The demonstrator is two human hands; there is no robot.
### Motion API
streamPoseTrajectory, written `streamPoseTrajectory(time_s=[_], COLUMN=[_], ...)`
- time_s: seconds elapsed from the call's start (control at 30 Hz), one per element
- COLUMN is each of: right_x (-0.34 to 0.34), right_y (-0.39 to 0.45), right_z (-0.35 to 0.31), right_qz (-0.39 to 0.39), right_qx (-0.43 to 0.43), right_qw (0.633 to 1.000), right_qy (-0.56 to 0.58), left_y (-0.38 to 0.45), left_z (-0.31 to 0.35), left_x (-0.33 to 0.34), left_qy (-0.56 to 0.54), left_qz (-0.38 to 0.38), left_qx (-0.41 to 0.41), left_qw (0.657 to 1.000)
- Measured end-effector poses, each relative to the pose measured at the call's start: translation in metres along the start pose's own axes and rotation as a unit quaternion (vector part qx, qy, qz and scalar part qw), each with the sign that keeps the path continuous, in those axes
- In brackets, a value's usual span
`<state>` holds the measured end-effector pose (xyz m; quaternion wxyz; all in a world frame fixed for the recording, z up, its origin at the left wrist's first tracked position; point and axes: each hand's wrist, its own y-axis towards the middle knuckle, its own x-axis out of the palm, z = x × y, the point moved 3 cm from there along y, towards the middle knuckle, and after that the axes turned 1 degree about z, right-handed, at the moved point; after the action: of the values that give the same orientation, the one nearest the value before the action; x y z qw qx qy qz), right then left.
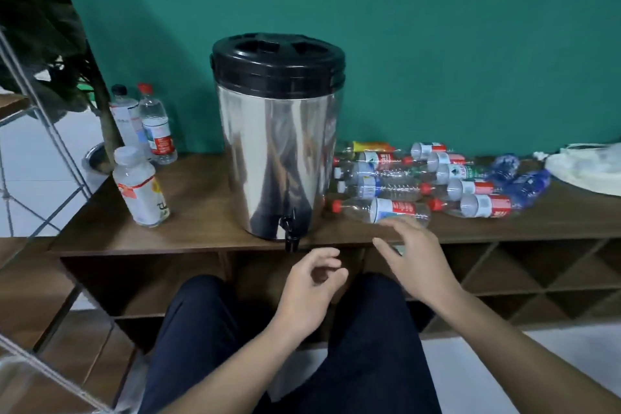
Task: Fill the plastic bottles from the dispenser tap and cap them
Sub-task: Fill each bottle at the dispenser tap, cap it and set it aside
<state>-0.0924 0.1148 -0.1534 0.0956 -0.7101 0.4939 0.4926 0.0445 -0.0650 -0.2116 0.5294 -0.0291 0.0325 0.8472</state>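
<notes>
Nearest empty bottle (383, 210) lies on its side at centre-right of frame, long axis left–right, red cap pointing left toward the dispenser (277, 144). Right hand (416, 259) just below it, fingers spread and straight, holding nothing; contact unclear. Left hand (311, 289) lower centre, under the tap (289, 228), fingers loosely curled, empty. Three capped bottles stand upright at left on the wooden shelf (201, 212).

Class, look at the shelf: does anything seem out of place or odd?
Nothing is spilled. The empty bottles right of the dispenser lie heaped on their sides, while three bottles on its left stand upright.
</notes>
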Motion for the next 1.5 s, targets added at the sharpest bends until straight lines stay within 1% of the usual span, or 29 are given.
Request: streamPoseTrajectory(time_s=[0.1, 0.17, 0.37, 0.47, 0.63, 0.7, 0.77, 0.83, 0.9, 0.97, 1.03, 1.07, 1.1, 1.13, 1.17, 1.2, 1.27, 1.4, 1.5], right_x=[0.001, 0.002, 0.007, 0.011, 0.024, 0.023, 0.020, 0.016, 0.012, 0.007, 0.003, 0.001, -0.001, -0.004, -0.008, -0.013, -0.019, -0.024, -0.021], right_y=[0.017, 0.031, 0.078, 0.091, 0.088, 0.082, 0.072, 0.057, 0.040, 0.023, 0.011, 0.008, 0.006, 0.007, 0.010, 0.012, 0.018, 0.035, 0.042], right_z=[0.042, 0.058, 0.071, 0.073, 0.081, 0.078, 0.071, 0.057, 0.040, 0.024, 0.018, 0.017, 0.018, 0.019, 0.019, 0.013, -0.005, -0.042, -0.054], right_qz=[0.002, -0.011, -0.049, -0.058, -0.074, -0.073, -0.064, -0.071, -0.072, -0.102, -0.163, -0.176, -0.169, -0.147, -0.121, -0.099, -0.070, -0.036, -0.032], right_qx=[-0.001, -0.020, -0.085, -0.108, -0.099, -0.082, -0.043, 0.003, 0.027, 0.028, 0.052, 0.091, 0.136, 0.173, 0.185, 0.178, 0.135, 0.049, 0.039], right_qw=[0.999, 0.997, 0.984, 0.975, 0.973, 0.975, 0.986, 0.996, 0.996, 0.989, 0.967, 0.946, 0.927, 0.915, 0.918, 0.927, 0.952, 0.986, 0.994], right_qy=[-0.048, -0.075, -0.147, -0.185, -0.197, -0.194, -0.151, -0.060, 0.045, 0.099, 0.190, 0.257, 0.306, 0.332, 0.330, 0.315, 0.267, 0.154, 0.093], left_y=[0.027, 0.046, 0.085, 0.092, 0.093, 0.092, 0.091, 0.089, 0.083, 0.077, 0.070, 0.067, 0.063, 0.059, 0.055, 0.049, 0.038, 0.019, 0.010], left_z=[0.001, 0.002, -0.007, -0.008, -0.008, -0.005, -0.001, 0.002, 0.008, 0.011, 0.013, 0.013, 0.013, 0.014, 0.014, 0.014, 0.015, 0.014, 0.009], left_x=[0.028, 0.042, 0.067, 0.072, 0.075, 0.075, 0.074, 0.075, 0.077, 0.076, 0.071, 0.068, 0.063, 0.059, 0.054, 0.049, 0.042, 0.030, 0.020], left_qy=[0.010, 0.002, -0.048, -0.078, -0.130, -0.150, -0.163, -0.164, -0.166, -0.173, -0.183, -0.184, -0.178, -0.160, -0.136, -0.109, -0.063, -0.006, 0.016], left_qz=[0.012, 0.019, 0.040, 0.046, 0.045, 0.046, 0.042, 0.021, 0.002, 0.005, 0.003, -0.006, -0.016, -0.028, -0.035, -0.040, -0.042, -0.051, -0.050], left_qx=[-0.014, -0.024, -0.091, -0.103, -0.125, -0.132, -0.128, -0.113, -0.094, -0.083, -0.069, -0.064, -0.062, -0.059, -0.055, -0.048, -0.030, 0.004, 0.022], left_qw=[1.000, 1.000, 0.994, 0.990, 0.983, 0.979, 0.977, 0.980, 0.982, 0.981, 0.981, 0.981, 0.982, 0.985, 0.989, 0.992, 0.997, 0.999, 0.998])
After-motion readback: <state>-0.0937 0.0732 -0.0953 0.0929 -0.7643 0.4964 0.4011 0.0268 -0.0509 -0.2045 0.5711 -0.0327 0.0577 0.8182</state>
